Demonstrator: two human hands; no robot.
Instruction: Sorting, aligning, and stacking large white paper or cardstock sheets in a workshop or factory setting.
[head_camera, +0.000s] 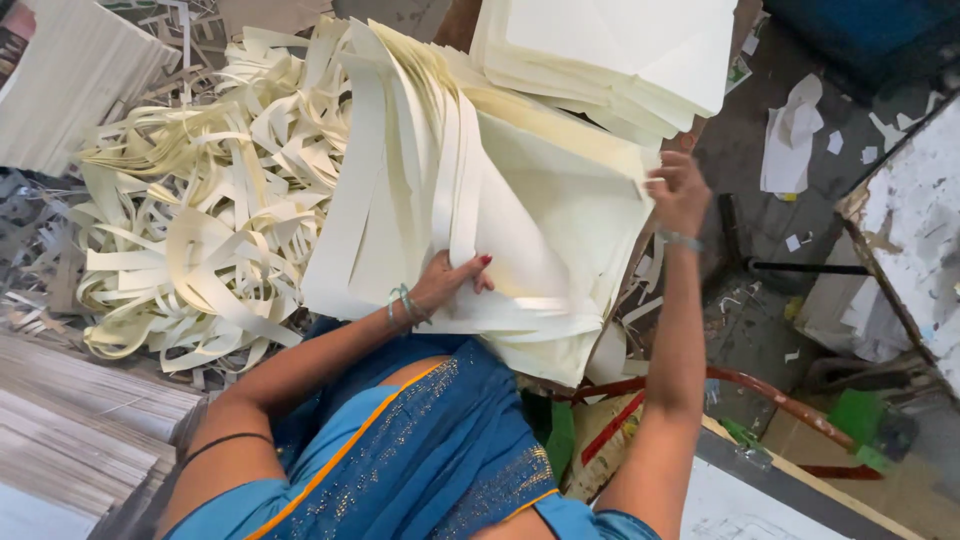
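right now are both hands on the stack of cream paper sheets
Yes, the left hand presses on the stack of cream paper sheets near its lower edge, and the right hand grips its right edge.

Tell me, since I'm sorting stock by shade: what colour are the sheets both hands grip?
Pale cream paper sheets; head view.

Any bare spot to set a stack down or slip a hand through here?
Little. The only bare patch is dark floor between the white scrap and the paint-flecked board. Elsewhere it is crowded: cream strips fill the left, the sheet bundle held by the left hand and right hand fills the centre.
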